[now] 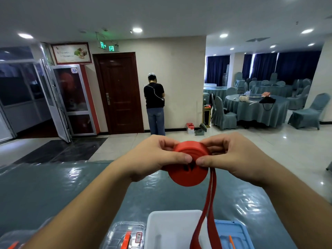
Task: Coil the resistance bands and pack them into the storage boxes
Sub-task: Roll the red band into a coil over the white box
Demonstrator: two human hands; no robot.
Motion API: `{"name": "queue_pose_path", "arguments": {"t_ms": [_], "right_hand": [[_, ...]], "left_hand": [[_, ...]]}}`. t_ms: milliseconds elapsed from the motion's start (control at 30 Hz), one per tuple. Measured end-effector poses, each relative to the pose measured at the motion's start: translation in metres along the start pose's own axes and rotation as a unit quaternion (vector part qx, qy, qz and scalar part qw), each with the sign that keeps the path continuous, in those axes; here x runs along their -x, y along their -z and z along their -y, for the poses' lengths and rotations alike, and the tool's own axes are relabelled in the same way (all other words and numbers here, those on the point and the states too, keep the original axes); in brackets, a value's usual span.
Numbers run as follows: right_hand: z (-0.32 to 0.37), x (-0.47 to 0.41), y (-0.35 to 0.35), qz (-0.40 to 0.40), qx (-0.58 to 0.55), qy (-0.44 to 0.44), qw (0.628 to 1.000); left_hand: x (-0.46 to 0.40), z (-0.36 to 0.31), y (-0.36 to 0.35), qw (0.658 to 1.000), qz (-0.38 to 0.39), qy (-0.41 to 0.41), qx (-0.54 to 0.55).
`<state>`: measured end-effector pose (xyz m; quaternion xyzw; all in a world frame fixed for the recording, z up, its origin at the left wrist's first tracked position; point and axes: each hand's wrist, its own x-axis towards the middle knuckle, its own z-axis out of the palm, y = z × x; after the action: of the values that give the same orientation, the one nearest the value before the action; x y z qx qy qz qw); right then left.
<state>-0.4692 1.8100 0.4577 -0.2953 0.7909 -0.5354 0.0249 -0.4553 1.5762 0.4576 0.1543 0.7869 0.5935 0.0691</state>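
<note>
Both hands are raised over a table (53, 186) draped in teal cloth under a glossy, wrinkled plastic sheet. The left hand (152, 157) and the right hand (231, 155) meet thumb to thumb and pinch a red resistance band (188, 169) between them, most of it wound into a flat, smooth, disc-like coil held in the air. Two loose strap lengths hang from the coil and drop across the white storage box (172, 229) at the table's near edge, hiding part of it. A clear plastic box (125, 234) with an orange latch sits to its left and a blue box (235, 236) to its right; all three are cut off by the bottom edge. Beyond the table a person in black (154, 101) stands facing the wall beside a dark wooden door (118, 92), and round banquet tables (255, 108) with covered chairs fill the right side.
</note>
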Motion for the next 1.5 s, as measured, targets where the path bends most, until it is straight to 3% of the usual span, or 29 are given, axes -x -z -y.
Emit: {"name": "queue_pose_path", "arguments": {"t_ms": [200, 433, 667, 833, 1100, 1300, 1500], "right_hand": [[-0.004, 0.0, -0.002, -0.021, -0.061, 0.012, 0.998], [0.002, -0.004, 0.007, 0.039, -0.011, -0.034, 0.999], [-0.01, -0.003, 0.003, -0.025, -0.07, -0.024, 0.997], [-0.007, -0.003, 0.007, 0.0, -0.047, -0.008, 0.999], [-0.015, -0.004, 0.004, -0.048, -0.113, -0.001, 0.992], [-0.008, -0.006, 0.005, -0.028, -0.092, -0.004, 0.995], [-0.019, -0.001, 0.0, -0.062, -0.146, 0.003, 0.987]], "left_hand": [[0.0, 0.005, -0.006, 0.994, -0.033, -0.003, 0.1], [-0.002, -0.003, 0.0, 1.0, -0.02, 0.014, 0.006], [-0.003, 0.006, -0.007, 0.996, -0.075, -0.011, 0.056], [-0.002, 0.003, -0.007, 1.0, -0.017, -0.004, 0.019], [-0.004, 0.012, -0.014, 0.987, -0.06, -0.021, 0.145], [-0.004, 0.008, -0.016, 0.997, -0.038, -0.02, 0.072], [-0.006, 0.013, -0.021, 0.984, -0.077, -0.021, 0.161]]}}
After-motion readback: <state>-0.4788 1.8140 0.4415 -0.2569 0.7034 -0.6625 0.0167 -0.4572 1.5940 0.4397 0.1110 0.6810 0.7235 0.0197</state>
